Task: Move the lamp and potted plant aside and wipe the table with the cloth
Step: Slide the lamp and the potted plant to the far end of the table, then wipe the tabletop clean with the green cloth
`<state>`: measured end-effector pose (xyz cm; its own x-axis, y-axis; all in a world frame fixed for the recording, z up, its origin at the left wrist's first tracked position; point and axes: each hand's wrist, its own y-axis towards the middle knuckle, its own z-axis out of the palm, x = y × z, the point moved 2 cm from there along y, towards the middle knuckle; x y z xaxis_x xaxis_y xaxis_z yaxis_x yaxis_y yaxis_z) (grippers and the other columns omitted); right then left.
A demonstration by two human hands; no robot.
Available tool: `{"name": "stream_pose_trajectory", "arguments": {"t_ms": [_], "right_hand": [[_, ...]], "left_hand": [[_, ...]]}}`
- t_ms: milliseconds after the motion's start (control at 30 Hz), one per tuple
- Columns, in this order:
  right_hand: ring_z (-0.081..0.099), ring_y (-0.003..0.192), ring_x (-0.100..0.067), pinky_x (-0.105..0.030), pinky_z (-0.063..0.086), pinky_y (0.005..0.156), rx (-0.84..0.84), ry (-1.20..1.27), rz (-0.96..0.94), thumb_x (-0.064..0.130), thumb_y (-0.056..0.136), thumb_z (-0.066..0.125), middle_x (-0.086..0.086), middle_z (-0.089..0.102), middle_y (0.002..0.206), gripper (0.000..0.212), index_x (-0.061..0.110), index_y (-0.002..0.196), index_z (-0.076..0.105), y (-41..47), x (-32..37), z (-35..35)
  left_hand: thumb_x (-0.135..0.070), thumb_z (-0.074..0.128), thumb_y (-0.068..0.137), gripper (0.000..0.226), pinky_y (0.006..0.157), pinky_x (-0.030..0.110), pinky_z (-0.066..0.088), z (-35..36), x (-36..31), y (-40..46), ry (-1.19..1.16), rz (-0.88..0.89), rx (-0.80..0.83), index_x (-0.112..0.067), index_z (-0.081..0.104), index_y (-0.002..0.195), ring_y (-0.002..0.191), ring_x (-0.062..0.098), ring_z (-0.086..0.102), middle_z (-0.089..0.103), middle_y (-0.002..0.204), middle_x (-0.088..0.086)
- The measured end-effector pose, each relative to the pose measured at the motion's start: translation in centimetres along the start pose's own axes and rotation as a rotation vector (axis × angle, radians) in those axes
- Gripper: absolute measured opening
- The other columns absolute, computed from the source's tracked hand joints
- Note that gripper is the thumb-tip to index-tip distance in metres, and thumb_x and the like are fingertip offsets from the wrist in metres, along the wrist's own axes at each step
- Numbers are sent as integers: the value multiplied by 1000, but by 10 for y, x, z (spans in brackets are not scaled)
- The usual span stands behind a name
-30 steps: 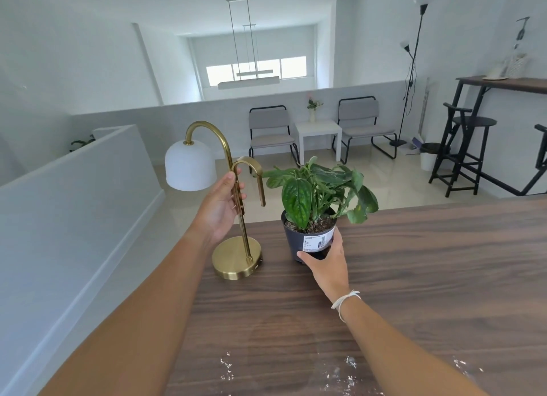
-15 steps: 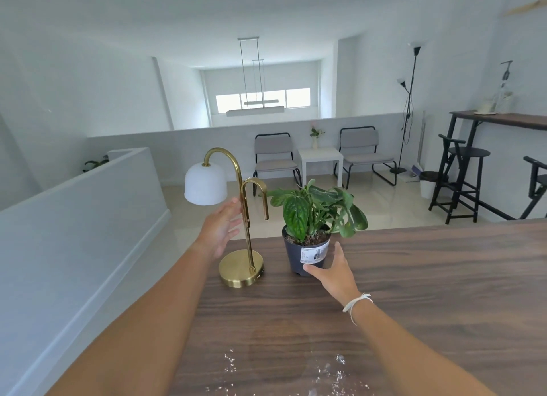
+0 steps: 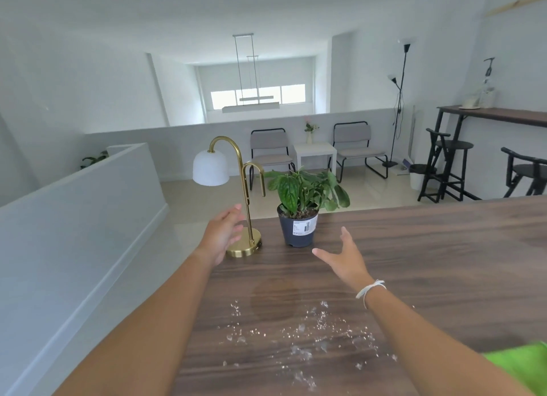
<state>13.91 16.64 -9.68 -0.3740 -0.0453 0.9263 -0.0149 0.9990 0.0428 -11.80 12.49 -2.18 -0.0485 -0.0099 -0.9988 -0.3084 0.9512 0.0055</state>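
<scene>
A brass lamp (image 3: 244, 218) with a white shade stands at the far left corner of the dark wooden table (image 3: 429, 265). Right beside it stands a potted plant (image 3: 299, 224) in a dark pot with a white label. My left hand (image 3: 223, 235) hovers open just left of the lamp's stem, apart from it. My right hand (image 3: 343, 259) is open, fingers spread, a little in front and right of the pot, not touching it. A bright green cloth (image 3: 524, 366) shows at the lower right edge, partly hidden by my right arm. Water droplets (image 3: 302, 333) are scattered on the near table surface.
The table's left edge runs beside a white half wall (image 3: 74, 218) and a drop to the floor. Beyond the far edge are two grey chairs (image 3: 355, 147), a small white side table, a floor lamp, black stools (image 3: 447, 164) and a high counter at right.
Both hands have let go: the left came off the lamp stem, the right drew back from the pot. The view has tilted down, revealing more droplets and the green cloth.
</scene>
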Motion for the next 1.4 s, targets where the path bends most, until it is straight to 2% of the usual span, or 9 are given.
{"name": "stream_pose_trajectory", "arguments": {"t_ms": [200,400,533,633,900,1067,1200,1300,1400], "right_hand": [[23,143,-17,-35,24,114,-47,-42,6,39,73,74,1,24,156,97,20,148,15,-47,-8,-23],[24,143,-15,-32,23,113,-86,-147,31,39,76,72,0,25,155,92,17,148,20,-99,-32,-55],[32,138,-16,-26,27,107,-82,-149,43,35,76,73,-3,29,153,88,15,146,23,-133,-51,-80],[32,138,-16,-26,25,108,-68,-168,16,35,78,71,-4,32,152,85,13,146,26,-153,-62,-103],[33,138,-25,-37,27,113,-88,-488,-48,45,81,62,-9,36,149,76,9,142,32,-188,-100,-161],[19,144,-28,-42,13,117,-126,-757,25,61,78,54,-11,29,152,89,9,144,27,-201,-120,-177],[9,146,-31,-41,4,119,-109,-837,107,65,79,48,-14,19,156,94,6,146,20,-207,-129,-182],[10,146,-30,-41,5,120,-94,-882,126,58,86,41,-14,17,157,83,5,146,20,-204,-130,-183],[12,146,-30,-41,8,120,-71,-895,139,42,92,35,-14,18,157,67,5,146,21,-201,-129,-182]], "left_hand": [[-42,49,91,30,92,32,44,19,17,-34,92,10,41,-26,56,115,108,18,54,59,125,1],[-38,48,92,39,91,30,41,48,41,-71,159,-15,114,-20,54,126,108,16,52,57,122,-1],[-38,50,91,38,105,37,39,62,52,-112,235,25,122,-22,56,125,117,17,52,57,128,-2],[-41,51,90,41,106,39,39,72,56,-145,266,43,67,-21,56,126,118,18,53,58,127,-2],[-33,52,91,35,84,16,36,99,77,-225,433,72,-25,-20,59,122,105,8,52,59,113,-8],[-36,52,90,35,103,27,35,84,86,-251,591,70,-73,-21,60,120,118,14,53,60,127,-2],[-32,53,91,35,105,28,31,76,91,-262,682,115,-77,-17,60,121,123,18,50,59,130,1],[-30,53,91,36,102,23,27,70,94,-265,715,142,-82,-15,60,123,126,17,48,58,132,1],[-30,52,91,35,107,27,28,61,97,-263,732,147,-94,-15,60,122,126,18,48,59,131,2]]}}
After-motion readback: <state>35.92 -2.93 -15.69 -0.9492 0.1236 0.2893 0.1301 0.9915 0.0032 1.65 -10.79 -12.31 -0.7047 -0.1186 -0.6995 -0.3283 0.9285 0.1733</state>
